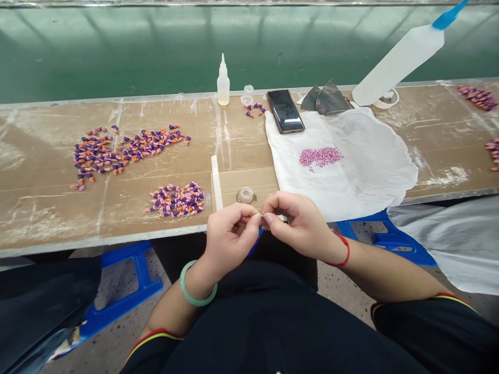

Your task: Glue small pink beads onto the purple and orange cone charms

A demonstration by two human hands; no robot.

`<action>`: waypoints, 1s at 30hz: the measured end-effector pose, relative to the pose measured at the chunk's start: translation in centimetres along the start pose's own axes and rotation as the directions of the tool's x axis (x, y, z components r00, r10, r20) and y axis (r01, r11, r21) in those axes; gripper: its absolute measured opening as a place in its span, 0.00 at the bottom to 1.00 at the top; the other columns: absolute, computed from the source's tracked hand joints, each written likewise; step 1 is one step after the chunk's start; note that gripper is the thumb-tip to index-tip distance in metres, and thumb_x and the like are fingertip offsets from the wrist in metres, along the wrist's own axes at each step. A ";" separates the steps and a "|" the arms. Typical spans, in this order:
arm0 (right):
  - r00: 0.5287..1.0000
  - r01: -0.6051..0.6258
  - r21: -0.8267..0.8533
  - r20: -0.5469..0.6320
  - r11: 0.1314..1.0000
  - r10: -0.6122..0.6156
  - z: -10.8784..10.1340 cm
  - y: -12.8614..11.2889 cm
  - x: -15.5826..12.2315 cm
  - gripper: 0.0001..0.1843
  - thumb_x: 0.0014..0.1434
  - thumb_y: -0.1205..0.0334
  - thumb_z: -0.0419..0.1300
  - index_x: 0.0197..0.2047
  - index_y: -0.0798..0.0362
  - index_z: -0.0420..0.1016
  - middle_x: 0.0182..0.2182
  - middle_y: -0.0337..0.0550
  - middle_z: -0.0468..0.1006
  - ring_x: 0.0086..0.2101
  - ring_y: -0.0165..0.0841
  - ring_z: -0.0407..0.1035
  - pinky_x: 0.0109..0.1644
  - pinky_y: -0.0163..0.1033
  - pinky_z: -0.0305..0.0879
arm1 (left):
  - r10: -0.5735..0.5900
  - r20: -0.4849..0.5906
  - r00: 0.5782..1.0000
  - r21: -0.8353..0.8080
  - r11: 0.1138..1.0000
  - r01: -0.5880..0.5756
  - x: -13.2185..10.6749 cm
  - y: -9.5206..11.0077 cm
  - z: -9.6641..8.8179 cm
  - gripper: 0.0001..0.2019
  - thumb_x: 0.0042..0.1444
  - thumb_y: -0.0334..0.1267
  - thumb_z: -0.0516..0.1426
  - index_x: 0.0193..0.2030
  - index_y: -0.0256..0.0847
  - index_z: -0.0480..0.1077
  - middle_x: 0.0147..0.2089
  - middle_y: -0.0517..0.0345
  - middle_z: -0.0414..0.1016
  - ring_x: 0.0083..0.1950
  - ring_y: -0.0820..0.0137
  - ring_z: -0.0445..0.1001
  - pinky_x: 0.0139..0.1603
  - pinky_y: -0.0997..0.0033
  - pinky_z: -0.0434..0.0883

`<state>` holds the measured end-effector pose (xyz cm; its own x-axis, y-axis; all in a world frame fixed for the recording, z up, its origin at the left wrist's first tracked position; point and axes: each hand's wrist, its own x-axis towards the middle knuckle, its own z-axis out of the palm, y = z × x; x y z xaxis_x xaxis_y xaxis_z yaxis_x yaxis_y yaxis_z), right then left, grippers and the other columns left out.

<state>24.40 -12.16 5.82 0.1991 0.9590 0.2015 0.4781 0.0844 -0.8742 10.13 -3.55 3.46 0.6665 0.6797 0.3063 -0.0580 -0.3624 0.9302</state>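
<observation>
My left hand [233,232] is closed in a pinch around a small figurine [246,219]; only a bit of orange shows between the fingers. Thumb and forefinger of my right hand [294,223] pinch right beside it, their tips meeting the left fingertips, and whatever they hold is too small to name. Just beyond the hands, a little round pot [245,195] sits on a cardboard piece [234,179] with a white strip [216,182] at its left edge. A pile of purple, pink and orange figurines [177,200] lies left of my hands.
A larger figurine pile [125,150] spreads at the left. Small pink pieces [320,157] lie on a white cloth [362,171], with a phone [286,111] on its far edge. Behind stand a small dropper bottle [223,85], a clear cup [247,94] and a big leaning bottle [401,65] beside tape [389,98].
</observation>
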 end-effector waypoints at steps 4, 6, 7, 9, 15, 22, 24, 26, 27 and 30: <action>0.998 0.063 -0.062 0.020 0.996 -0.062 -0.5 0.5 0.8 0.06 0.60 0.70 0.53 0.31 0.52 0.65 0.25 0.36 0.71 0.25 0.25 0.64 0.28 0.30 0.62 | -0.155 -0.036 0.987 -0.209 0.967 0.144 -0.5 -0.9 -0.5 0.04 0.60 0.33 0.58 0.34 0.39 0.71 0.24 0.64 0.71 0.22 0.78 0.68 0.23 0.81 0.66; 0.991 0.124 -0.142 0.073 0.982 -0.115 -1.3 1.0 1.9 0.06 0.60 0.70 0.53 0.31 0.52 0.65 0.25 0.36 0.71 0.25 0.26 0.64 0.30 0.30 0.61 | -0.217 -0.053 0.975 -0.239 0.951 0.198 -0.8 -1.6 -1.0 0.04 0.60 0.34 0.59 0.34 0.39 0.71 0.25 0.63 0.72 0.23 0.78 0.69 0.24 0.82 0.68; 0.983 0.156 -0.197 0.123 0.968 -0.133 -1.7 1.3 2.6 0.06 0.59 0.70 0.53 0.31 0.52 0.64 0.25 0.37 0.71 0.25 0.26 0.64 0.30 0.31 0.61 | -0.243 -0.044 0.969 -0.239 0.944 0.226 -1.0 -1.9 -1.3 0.05 0.60 0.34 0.59 0.33 0.39 0.71 0.25 0.63 0.72 0.23 0.77 0.70 0.25 0.82 0.68; 0.957 0.215 -0.339 0.259 0.916 -0.129 -2.5 1.8 4.3 0.06 0.58 0.69 0.53 0.29 0.52 0.62 0.24 0.37 0.69 0.25 0.27 0.61 0.30 0.32 0.57 | -0.285 0.005 0.959 -0.226 0.934 0.278 -1.4 -2.6 -1.8 0.07 0.60 0.35 0.60 0.31 0.38 0.71 0.23 0.62 0.72 0.23 0.77 0.70 0.25 0.82 0.68; 0.813 0.352 -0.695 0.559 0.627 0.163 -2.5 1.8 8.2 0.10 0.56 0.69 0.53 0.25 0.52 0.60 0.21 0.37 0.63 0.23 0.28 0.49 0.28 0.36 0.45 | -0.328 0.087 0.941 -0.224 0.914 0.339 -1.8 -3.6 -2.6 0.07 0.58 0.36 0.61 0.29 0.37 0.74 0.22 0.60 0.74 0.23 0.75 0.71 0.25 0.80 0.69; 0.756 0.469 -0.724 0.625 0.507 0.193 -1.5 1.4 9.0 0.08 0.55 0.70 0.55 0.26 0.53 0.64 0.21 0.39 0.65 0.23 0.29 0.50 0.28 0.37 0.44 | -0.294 0.067 0.953 -0.244 0.922 0.302 -1.6 -4.0 -2.8 0.08 0.57 0.36 0.62 0.28 0.37 0.74 0.22 0.59 0.73 0.23 0.75 0.70 0.24 0.78 0.68; 0.763 0.467 -0.718 0.623 0.516 0.175 -1.7 1.5 9.0 0.08 0.54 0.70 0.55 0.25 0.52 0.62 0.20 0.38 0.63 0.22 0.28 0.49 0.28 0.38 0.43 | -0.288 0.066 0.955 -0.267 0.917 0.295 -1.7 -4.0 -2.8 0.08 0.57 0.36 0.62 0.28 0.37 0.74 0.23 0.59 0.74 0.23 0.75 0.71 0.24 0.78 0.68; 0.780 0.445 -0.699 0.609 0.560 0.140 -2.0 1.6 9.0 0.10 0.53 0.71 0.55 0.23 0.52 0.59 0.19 0.37 0.62 0.22 0.27 0.47 0.27 0.37 0.43 | -0.302 0.062 0.951 -0.301 0.903 0.306 -1.7 -4.0 -2.8 0.07 0.56 0.37 0.63 0.29 0.37 0.74 0.23 0.59 0.75 0.22 0.75 0.71 0.23 0.78 0.69; 0.795 0.422 -0.677 0.596 0.602 0.113 -2.2 1.5 8.9 0.11 0.53 0.71 0.56 0.23 0.51 0.58 0.19 0.36 0.61 0.21 0.27 0.47 0.27 0.37 0.43 | -0.315 0.054 0.948 -0.326 0.891 0.314 -1.7 -3.9 -2.8 0.07 0.56 0.37 0.64 0.29 0.37 0.75 0.23 0.58 0.76 0.21 0.75 0.71 0.22 0.78 0.70; 0.850 0.281 -0.508 0.526 0.814 0.035 -2.6 0.8 8.2 0.11 0.55 0.68 0.56 0.23 0.51 0.60 0.19 0.35 0.64 0.21 0.25 0.53 0.26 0.34 0.49 | -0.354 0.008 0.935 -0.442 0.838 0.321 -1.6 -3.4 -2.7 0.09 0.53 0.40 0.67 0.32 0.37 0.76 0.25 0.57 0.79 0.21 0.74 0.74 0.21 0.79 0.72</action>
<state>28.62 -4.90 7.92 -0.2637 0.9602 -0.0918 0.8799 0.2005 -0.4308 7.27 -1.69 0.30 0.6501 0.7586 -0.0441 -0.1638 0.1966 0.9667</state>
